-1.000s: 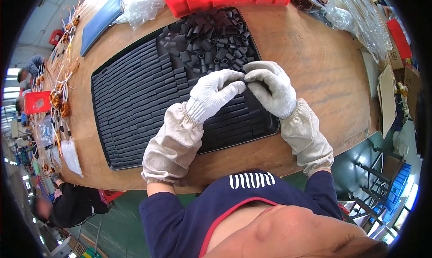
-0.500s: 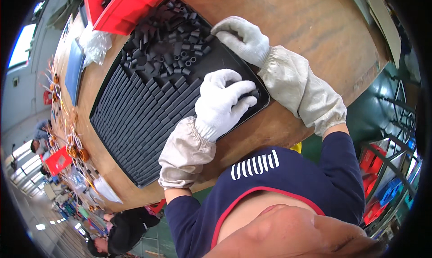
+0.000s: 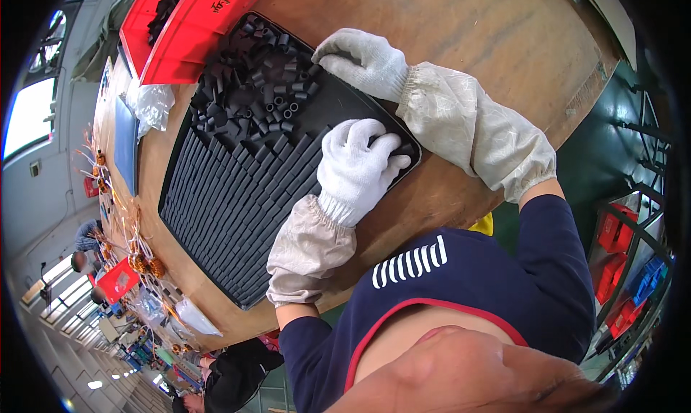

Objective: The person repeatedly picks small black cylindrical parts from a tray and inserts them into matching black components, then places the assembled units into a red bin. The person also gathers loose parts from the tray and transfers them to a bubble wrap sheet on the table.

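A black tray (image 3: 344, 105) lies on the wooden table, with short black tubes (image 3: 237, 204) in close parallel rows across its near left part. Loose black tubes (image 3: 277, 96) are heaped at its far end. My left hand (image 3: 356, 164), in a white knitted glove, is over the tray's near right corner with its fingers curled; what they hold, if anything, is hidden. At the tray's far right edge, my right hand (image 3: 367, 60), also gloved, has its fingers bent and closed on the rim. Light sleeve covers reach over both forearms.
A red bin (image 3: 191, 35) with black parts stands beyond the tray. Clear plastic bags (image 3: 152, 105) and a blue-grey panel (image 3: 125, 148) lie to the left. Copper-coloured coils with wires (image 3: 147, 263) sit along the table's left edge. Other people (image 3: 241, 373) are at lower left.
The view has shifted a little, so the tray and bin appear slightly lower. My left hand's fingers have moved slightly, and the dark piece seen between them earlier no longer shows. My right hand remains at the rim.
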